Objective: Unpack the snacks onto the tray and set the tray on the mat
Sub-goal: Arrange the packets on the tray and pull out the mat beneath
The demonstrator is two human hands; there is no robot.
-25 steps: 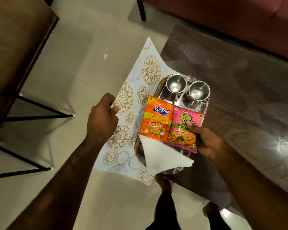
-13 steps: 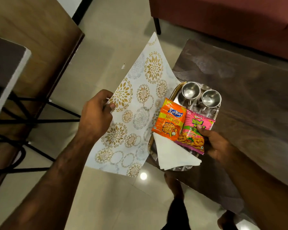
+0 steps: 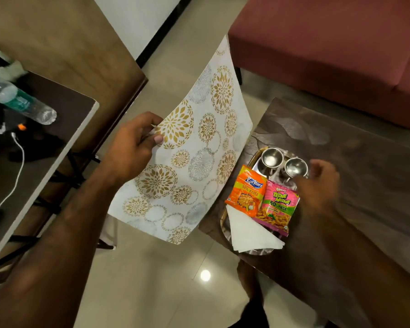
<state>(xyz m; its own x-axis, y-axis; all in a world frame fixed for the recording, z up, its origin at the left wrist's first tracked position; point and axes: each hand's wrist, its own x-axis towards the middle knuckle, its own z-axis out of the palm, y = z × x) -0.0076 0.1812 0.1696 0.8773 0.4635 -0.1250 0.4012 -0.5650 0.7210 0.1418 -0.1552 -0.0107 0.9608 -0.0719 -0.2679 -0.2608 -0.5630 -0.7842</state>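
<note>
lifted higher now, the mat (image 3: 187,147) hangs off the floor side, pinched at its edge in the left hand (image 3: 130,147) — thin, floppy, light. loaded tray (image 3: 223,223) sits on the tabletop (image 3: 365,150); right hand (image 3: 317,185) has let go, fingers loose beside the cups (image 3: 283,162). take the tray by both rims — cups could tip.

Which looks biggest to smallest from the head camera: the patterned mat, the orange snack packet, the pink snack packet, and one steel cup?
1. Patterned mat, though held nearer the camera.
2. Pink snack packet.
3. Orange snack packet, close to the pink one.
4. Steel cup.
</note>
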